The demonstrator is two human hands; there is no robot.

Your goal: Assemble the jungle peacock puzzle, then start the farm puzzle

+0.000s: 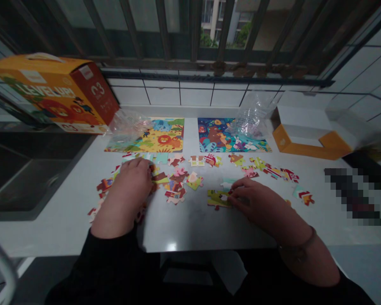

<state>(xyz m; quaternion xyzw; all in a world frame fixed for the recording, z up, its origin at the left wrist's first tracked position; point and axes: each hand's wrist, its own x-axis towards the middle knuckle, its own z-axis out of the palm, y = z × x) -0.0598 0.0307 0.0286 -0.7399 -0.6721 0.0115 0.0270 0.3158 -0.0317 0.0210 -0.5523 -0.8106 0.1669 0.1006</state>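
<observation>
Currently, the right hand (pixel 253 201) is touching a green puzzle piece (pixel 216 197).
The piece is lying just left of that hand; whether finger and thumb are clamping it, I cannot tell. The left hand (pixel 135 180) is hiding its own fingers, so its grip is staying unreadable; a cluster of puzzle pieces (pixel 175 186) is lying to its right.

green puzzle piece (pixel 216 198); face up; other puzzle pieces (pixel 195 181); scattered either side
</observation>
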